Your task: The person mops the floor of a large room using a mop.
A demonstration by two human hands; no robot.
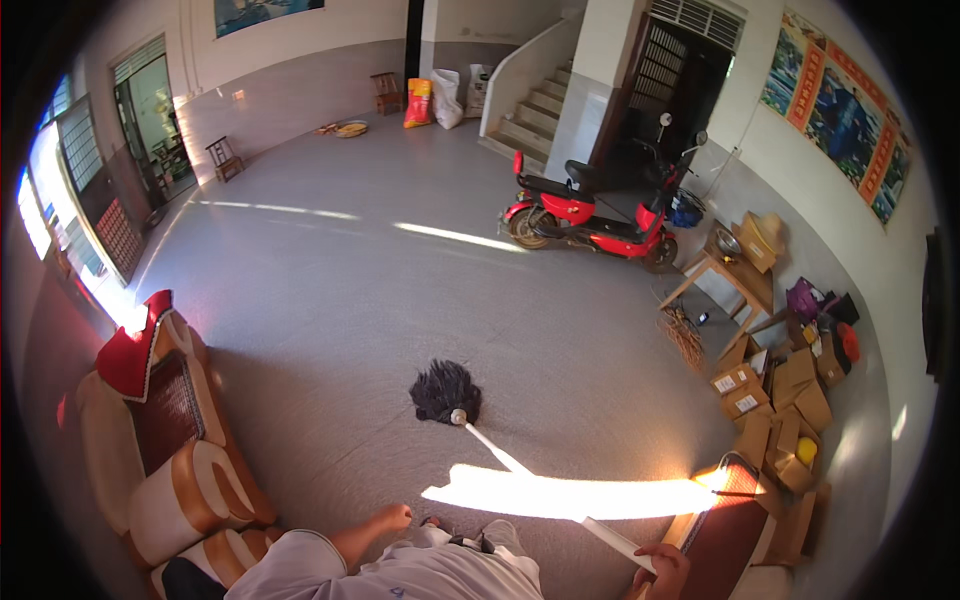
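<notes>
A mop with a dark, shaggy head rests on the grey floor ahead of me. Its white handle slants back toward my lower right, washed out partway by a glaring patch of sunlight. My right hand grips the handle near its upper end, beside a dark red woven seat. Over the floor just in front of my body, my left hand is curled into a loose fist with nothing visible in it. My shoes are partly visible below.
Cushioned sofas line the left. Cardboard boxes, a wooden table and a coiled cord stand or lie to the right. Farther off are a red electric scooter, a staircase, sacks and small wooden chairs.
</notes>
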